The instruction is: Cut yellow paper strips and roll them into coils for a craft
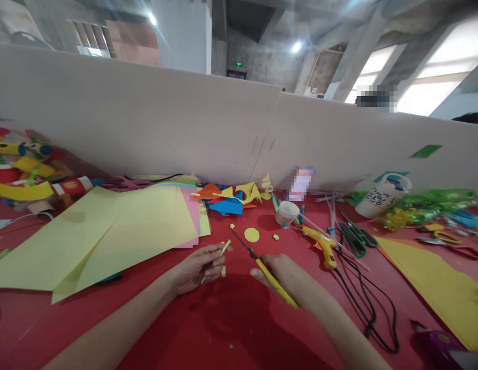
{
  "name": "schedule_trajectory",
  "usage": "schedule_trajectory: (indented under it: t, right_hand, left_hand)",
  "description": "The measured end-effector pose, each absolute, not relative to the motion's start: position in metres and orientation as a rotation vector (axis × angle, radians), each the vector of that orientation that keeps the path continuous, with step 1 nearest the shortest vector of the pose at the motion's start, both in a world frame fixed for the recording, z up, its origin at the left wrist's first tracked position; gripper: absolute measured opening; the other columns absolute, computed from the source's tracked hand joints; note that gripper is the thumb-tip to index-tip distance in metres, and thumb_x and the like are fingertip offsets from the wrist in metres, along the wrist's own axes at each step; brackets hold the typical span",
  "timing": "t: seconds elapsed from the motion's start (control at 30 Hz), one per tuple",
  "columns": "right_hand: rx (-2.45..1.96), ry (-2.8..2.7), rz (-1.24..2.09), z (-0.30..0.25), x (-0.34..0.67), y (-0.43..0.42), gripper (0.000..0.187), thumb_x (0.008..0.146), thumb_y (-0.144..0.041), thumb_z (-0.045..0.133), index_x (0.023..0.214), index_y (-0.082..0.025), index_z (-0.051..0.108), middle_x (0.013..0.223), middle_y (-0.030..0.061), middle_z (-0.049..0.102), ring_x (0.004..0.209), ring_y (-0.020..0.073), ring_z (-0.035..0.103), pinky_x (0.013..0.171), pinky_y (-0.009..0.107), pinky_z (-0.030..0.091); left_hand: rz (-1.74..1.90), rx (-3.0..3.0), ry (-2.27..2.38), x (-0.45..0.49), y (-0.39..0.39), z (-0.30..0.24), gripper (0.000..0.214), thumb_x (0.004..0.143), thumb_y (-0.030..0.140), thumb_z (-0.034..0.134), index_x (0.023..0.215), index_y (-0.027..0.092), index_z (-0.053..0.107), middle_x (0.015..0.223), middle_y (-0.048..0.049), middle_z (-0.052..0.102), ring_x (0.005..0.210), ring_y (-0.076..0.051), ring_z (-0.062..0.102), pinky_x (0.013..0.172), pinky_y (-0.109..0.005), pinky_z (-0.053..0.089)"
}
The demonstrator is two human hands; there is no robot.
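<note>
Between the fingertips of my left hand [206, 264] is a thin pale-yellow paper strip [225, 247], tilted up to the right. My right hand [283, 275] grips a pair of yellow-handled scissors [272, 277], whose blades point up and left, apart from the strip. A yellow paper disc [252, 235] lies flat just beyond the blades. Small cut pieces sit near it, one piece [276, 237] on the right and another [232, 226] on the left. Beneath my left fingers a further yellow scrap [223, 271] rests on the red table.
Large pale-yellow sheets [142, 221] spread over the left side. Behind are coloured paper cutouts [227, 200] and a paper cup [287, 213]. To the right lie a yellow glue gun [319, 244] with a looping cord, green-handled scissors [354, 236] and orange-yellow sheets [431, 282]. A white partition [165, 123] borders the table.
</note>
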State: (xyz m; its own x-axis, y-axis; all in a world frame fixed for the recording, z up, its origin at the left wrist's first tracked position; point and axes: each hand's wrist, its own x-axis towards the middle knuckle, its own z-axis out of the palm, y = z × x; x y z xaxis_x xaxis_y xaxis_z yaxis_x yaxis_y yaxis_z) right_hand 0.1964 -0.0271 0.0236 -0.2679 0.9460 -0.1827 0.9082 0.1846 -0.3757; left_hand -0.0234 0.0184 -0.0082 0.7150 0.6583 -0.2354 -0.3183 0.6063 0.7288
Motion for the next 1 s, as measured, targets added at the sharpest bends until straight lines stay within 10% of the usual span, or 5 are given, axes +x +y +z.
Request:
schedule_trajectory:
  t: [0.27,0.63,1.0]
  right_hand:
    - [-2.409,-2.214,0.131,0.011,0.274,-0.005,0.031,0.088,-0.034,0.036,0.086,-0.014,0.06,0.082,0.0138,0.066,0.076,0.0245,0.062,0.058,0.028,0.036]
    - [-2.408,-2.148,0.166,0.01,0.285,-0.002,0.019,0.08,-0.022,0.049,0.085,-0.008,0.062,0.086,0.0175,0.066,0.083,0.0275,0.062,0.067,0.032,0.041]
    - [-1.343,-1.791,1.19,-0.006,0.166,-0.021,0.021,0.074,-0.032,0.058,0.083,-0.015,0.066,0.078,0.0047,0.068,0.068,0.0154,0.06,0.062,0.024,0.044]
  left_hand:
    - [0.676,0.746,0.635,-0.021,0.019,-0.014,0.016,0.075,0.025,0.062,0.09,0.019,0.058,0.069,0.0001,0.058,0.07,-0.015,0.061,0.067,-0.028,0.043]
    - [0.788,0.87,0.667,-0.011,0.014,-0.014,0.019,0.072,0.024,0.066,0.087,0.017,0.058,0.073,-0.0034,0.067,0.075,-0.017,0.064,0.077,-0.032,0.045]
    - [0.882,1.113,0.696,-0.005,0.01,-0.013,0.018,0.076,0.028,0.061,0.088,0.016,0.056,0.075,-0.0053,0.068,0.069,-0.015,0.061,0.069,-0.028,0.045]
